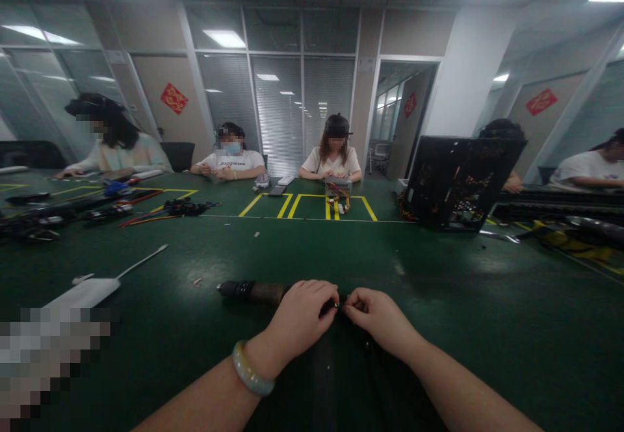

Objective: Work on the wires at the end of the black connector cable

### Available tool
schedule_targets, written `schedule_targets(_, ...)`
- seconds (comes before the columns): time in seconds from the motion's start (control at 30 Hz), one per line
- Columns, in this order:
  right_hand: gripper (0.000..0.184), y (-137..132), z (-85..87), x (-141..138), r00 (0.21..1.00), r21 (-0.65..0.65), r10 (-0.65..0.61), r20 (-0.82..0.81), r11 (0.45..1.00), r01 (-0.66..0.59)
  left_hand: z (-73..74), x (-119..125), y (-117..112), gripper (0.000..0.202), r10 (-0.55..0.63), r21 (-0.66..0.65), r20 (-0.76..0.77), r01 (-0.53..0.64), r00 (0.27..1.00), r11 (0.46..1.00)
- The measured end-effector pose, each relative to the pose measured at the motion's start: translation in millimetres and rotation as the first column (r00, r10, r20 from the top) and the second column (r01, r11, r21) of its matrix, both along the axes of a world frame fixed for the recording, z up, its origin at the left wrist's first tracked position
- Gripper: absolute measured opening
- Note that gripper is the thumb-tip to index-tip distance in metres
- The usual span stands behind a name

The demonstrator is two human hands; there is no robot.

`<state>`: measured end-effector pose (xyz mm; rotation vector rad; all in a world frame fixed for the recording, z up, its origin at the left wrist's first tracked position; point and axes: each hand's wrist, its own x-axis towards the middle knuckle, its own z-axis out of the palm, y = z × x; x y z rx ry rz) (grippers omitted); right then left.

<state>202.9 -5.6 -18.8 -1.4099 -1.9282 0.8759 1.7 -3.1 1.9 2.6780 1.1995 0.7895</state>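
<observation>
Nearest, on the left arm [205, 396], a smooth, rounded bracelet [248, 374], mottled pale green and honey-yellow. Just beyond, near the middle, the left hand [303, 315], fingers curled into a narrow grip on a small dark piece [336, 304] with a bright metallic glint. Just right, the right hand [379, 316], fingertips drawn together in a tight pinch, its contents impossible to tell. Partly hidden behind the left hand, a tool [253, 292] with a ribbed black collar, dull brown body and metal tip, flat on the smooth green tabletop [302, 243]. Farther left, a white plastic block [88, 299] with a thin cord [141, 262]. Far left, tangled dark cables [188, 208]. Far middle, yellow tape [370, 208] and a grey box [338, 187] trailing coloured wires [345, 204]. Far right, a black, boxy computer case [453, 185]. Farthest, slatted blinds [329, 101].
</observation>
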Motion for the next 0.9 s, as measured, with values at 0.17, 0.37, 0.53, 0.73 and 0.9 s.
schedule_targets(0.17, 0.013, 0.5, 1.0, 0.0, 1.0, -0.006, 0.009, -0.002, 1.0, -0.009, 1.7, 0.1, -1.4, 0.017, -0.011, 0.001, 0.05, 0.011, 0.999, 1.0)
schedule_targets(0.37, 0.013, 0.8, -1.0, 1.0, 1.0, -0.001, 0.002, 0.004, 1.0, -0.002, 0.6, -2.1, 1.2, 0.008, 0.002, 0.101, 0.083, -0.01, 0.997, 0.995)
schedule_targets(0.53, 0.014, -0.3, 1.4, 0.2, 1.0, -0.02, 0.007, 0.0, 1.0, -0.007, 2.6, -2.0, 1.3, 0.013, -0.001, 0.138, 0.097, -0.012, 0.995, 0.99)
schedule_targets(0.73, 0.014, -1.4, 3.6, -0.4, 1.0, -0.014, 0.004, -0.006, 1.0, -0.004, 4.6, -2.1, 0.0, 0.014, 0.04, 0.122, 0.077, -0.05, 0.996, 0.991)
schedule_targets(0.9, 0.014, -0.7, 1.8, -0.1, 1.0, -0.009, 0.003, 0.006, 1.0, -0.003, 4.2, -2.0, -0.6, 0.013, 0.008, 0.116, 0.085, -0.018, 0.996, 0.993)
